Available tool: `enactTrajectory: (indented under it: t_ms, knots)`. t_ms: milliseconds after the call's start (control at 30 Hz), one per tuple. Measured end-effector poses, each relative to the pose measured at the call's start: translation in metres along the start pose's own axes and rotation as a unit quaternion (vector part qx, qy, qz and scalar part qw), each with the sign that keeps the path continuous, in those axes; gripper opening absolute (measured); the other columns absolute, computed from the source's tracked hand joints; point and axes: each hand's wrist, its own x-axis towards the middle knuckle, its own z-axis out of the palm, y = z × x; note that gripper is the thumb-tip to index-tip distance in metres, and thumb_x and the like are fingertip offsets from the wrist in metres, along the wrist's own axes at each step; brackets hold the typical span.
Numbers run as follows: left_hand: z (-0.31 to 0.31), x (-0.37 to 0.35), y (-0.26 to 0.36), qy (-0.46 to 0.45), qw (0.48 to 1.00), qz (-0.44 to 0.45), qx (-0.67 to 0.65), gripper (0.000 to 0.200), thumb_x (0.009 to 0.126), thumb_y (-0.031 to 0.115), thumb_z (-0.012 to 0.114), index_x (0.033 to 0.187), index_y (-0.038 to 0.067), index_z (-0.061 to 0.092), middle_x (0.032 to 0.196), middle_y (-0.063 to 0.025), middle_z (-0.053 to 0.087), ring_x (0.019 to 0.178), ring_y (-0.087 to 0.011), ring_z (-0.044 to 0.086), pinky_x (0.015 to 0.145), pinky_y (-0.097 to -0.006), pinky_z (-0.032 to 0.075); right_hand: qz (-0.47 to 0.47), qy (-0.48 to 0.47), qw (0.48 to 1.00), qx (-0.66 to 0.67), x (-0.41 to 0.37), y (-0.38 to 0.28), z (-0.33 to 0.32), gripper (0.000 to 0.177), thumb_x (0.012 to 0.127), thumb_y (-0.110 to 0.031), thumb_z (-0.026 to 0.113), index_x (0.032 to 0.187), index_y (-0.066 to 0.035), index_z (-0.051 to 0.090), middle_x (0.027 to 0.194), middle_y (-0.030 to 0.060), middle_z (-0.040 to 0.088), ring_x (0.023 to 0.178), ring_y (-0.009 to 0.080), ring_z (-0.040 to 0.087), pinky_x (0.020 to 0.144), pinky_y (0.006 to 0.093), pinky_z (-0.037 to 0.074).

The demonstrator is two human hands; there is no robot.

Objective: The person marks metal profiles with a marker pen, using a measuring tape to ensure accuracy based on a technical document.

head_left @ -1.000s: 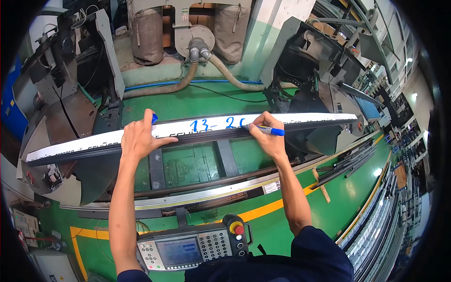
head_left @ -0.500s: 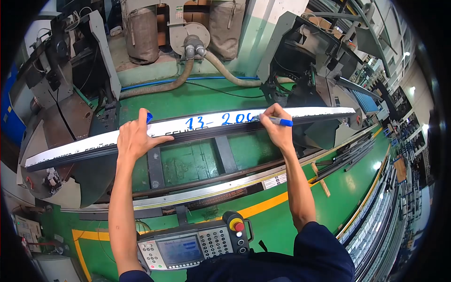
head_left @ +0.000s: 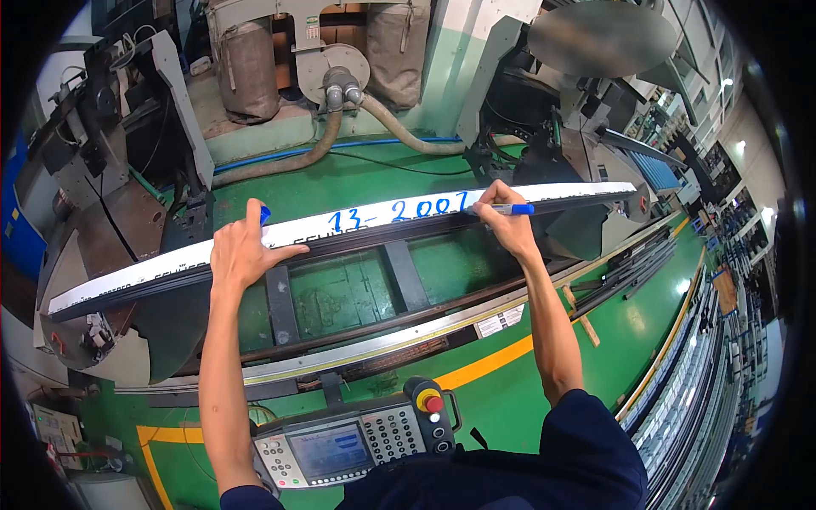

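A long dark profile (head_left: 374, 239) with white printed film on its upper face lies across two machine ends. Blue handwriting (head_left: 399, 210) on the film reads "13- 200" plus a last digit, perhaps a 7. My right hand (head_left: 507, 223) pinches a blue-and-white marker (head_left: 514, 209), its tip hidden by the fingers at that last digit. My left hand (head_left: 242, 251) grips the profile left of the writing, thumb stretched along its front side. A blue marker cap (head_left: 265, 214) shows beside the raised index finger; how it is held is hidden.
Near my body stands a control panel (head_left: 340, 446) with a screen, keys and a red stop button (head_left: 433, 404). A metal rail (head_left: 408, 344) runs in front of the profile. Hoses (head_left: 323, 149) lie behind; stacked bars (head_left: 680, 408) are at right.
My right hand has moved slightly right along the film, and another blue digit now shows after the zeros. My left hand keeps its place on the profile. The view has shifted a little.
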Motion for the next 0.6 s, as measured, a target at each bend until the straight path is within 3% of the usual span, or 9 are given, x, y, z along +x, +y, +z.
enactTrajectory:
  t_ms: [100, 233, 333, 433, 500, 600]
  knots:
    - [0.001, 0.0, -0.001, 0.007, 1.0, 0.003, -0.003, 0.086, 0.06, 0.071, 0.078, 0.106, 0.004, 0.05, 0.069, -0.0181, 0.067, 0.069, -0.0406, 0.068, 0.062, -0.0463, 0.054, 0.028, 0.015, 0.999, 0.015, -0.002, -0.015, 0.005, 0.02, 0.085, -0.017, 0.073, 0.085, -0.001, 0.061, 0.068, 0.001, 0.061, 0.064, 0.0058, 0.054, 0.058, 0.0236, 0.043]
    - [-0.004, 0.001, 0.001, -0.003, 1.0, -0.003, -0.002, 0.086, 0.061, 0.072, 0.077, 0.107, 0.003, 0.05, 0.07, -0.0196, 0.067, 0.07, -0.0418, 0.068, 0.063, -0.0473, 0.054, -0.009, 0.03, 0.999, -0.007, 0.002, -0.002, 0.006, 0.02, 0.084, -0.017, 0.073, 0.084, 0.0, 0.062, 0.069, 0.0029, 0.063, 0.065, 0.0087, 0.056, 0.059, 0.0265, 0.045]
    - [-0.001, 0.0, 0.001, -0.01, 1.0, -0.003, -0.004, 0.088, 0.061, 0.073, 0.076, 0.108, 0.003, 0.05, 0.071, -0.0209, 0.067, 0.07, -0.0429, 0.067, 0.063, -0.0484, 0.054, -0.088, 0.091, 0.98, -0.153, 0.012, 0.001, -0.015, 0.015, 0.08, -0.013, 0.071, 0.08, 0.0, 0.062, 0.07, 0.0053, 0.062, 0.067, 0.0125, 0.057, 0.063, 0.0292, 0.046]
    - [-0.001, 0.004, -0.002, -0.007, 1.0, 0.0, -0.005, 0.092, 0.061, 0.075, 0.075, 0.112, 0.001, 0.05, 0.075, -0.0234, 0.067, 0.074, -0.0453, 0.067, 0.067, -0.0502, 0.054, -0.031, 0.185, 0.982, 0.031, 0.0, -0.013, -0.031, 0.012, 0.087, -0.012, 0.069, 0.087, -0.002, 0.063, 0.075, 0.0039, 0.063, 0.065, 0.0092, 0.056, 0.059, 0.0244, 0.043]
    - [0.001, 0.006, -0.006, -0.016, 1.0, -0.001, 0.008, 0.096, 0.062, 0.076, 0.073, 0.116, 0.0, 0.05, 0.08, -0.0258, 0.067, 0.078, -0.0468, 0.066, 0.07, -0.0512, 0.053, -0.044, 0.2, 0.974, 0.1, -0.018, -0.02, -0.038, 0.012, 0.091, -0.013, 0.068, 0.093, -0.003, 0.062, 0.078, 0.0045, 0.064, 0.064, 0.0079, 0.056, 0.058, 0.0221, 0.043]
    - [-0.002, 0.008, -0.006, -0.037, 0.999, -0.008, -0.013, 0.106, 0.061, 0.079, 0.072, 0.128, -0.001, 0.049, 0.1, -0.0309, 0.065, 0.097, -0.0475, 0.063, 0.087, -0.052, 0.049, -0.009, 0.236, 0.968, 0.09, -0.065, -0.034, -0.033, 0.018, 0.092, -0.016, 0.069, 0.101, -0.003, 0.061, 0.082, 0.0071, 0.066, 0.064, 0.0088, 0.058, 0.059, 0.0221, 0.045]
